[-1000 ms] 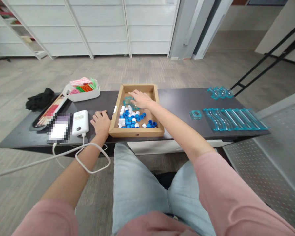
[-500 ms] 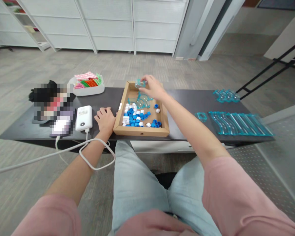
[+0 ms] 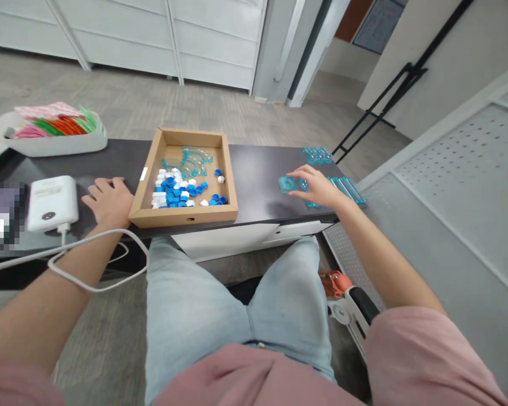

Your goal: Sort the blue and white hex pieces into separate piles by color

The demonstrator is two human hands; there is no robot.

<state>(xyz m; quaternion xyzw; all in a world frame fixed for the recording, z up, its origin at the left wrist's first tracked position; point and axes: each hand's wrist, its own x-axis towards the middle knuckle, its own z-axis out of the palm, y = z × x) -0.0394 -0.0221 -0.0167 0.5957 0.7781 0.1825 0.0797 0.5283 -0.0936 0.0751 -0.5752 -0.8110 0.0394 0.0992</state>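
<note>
My right hand [image 3: 317, 187] is over the right part of the dark table. Its thumb and fingers are closed around a clear teal plastic connector piece [image 3: 288, 184]; its exact shape is partly hidden by the fingers. My left hand [image 3: 110, 202] lies with fingers spread on the table, against the left side of a cardboard tray [image 3: 232, 194]. Inside the tray, blue and white caps [image 3: 175, 192] are heaped at the front left, with a few at the right. Curved clear tubes with teal ends [image 3: 193, 162] lie behind them.
Straight teal-ended tubes [image 3: 347, 189] lie in a row beyond my right hand, with curved ones [image 3: 317, 155] behind. A white power bank [image 3: 53, 202] with a cable [image 3: 97, 289] looping over my left forearm sits left. A white container [image 3: 63, 145] holds colourful strips.
My right hand has carried the teal piece from above the tray's back edge to the table's right side. The view has turned right. My left hand stays beside the tray.
</note>
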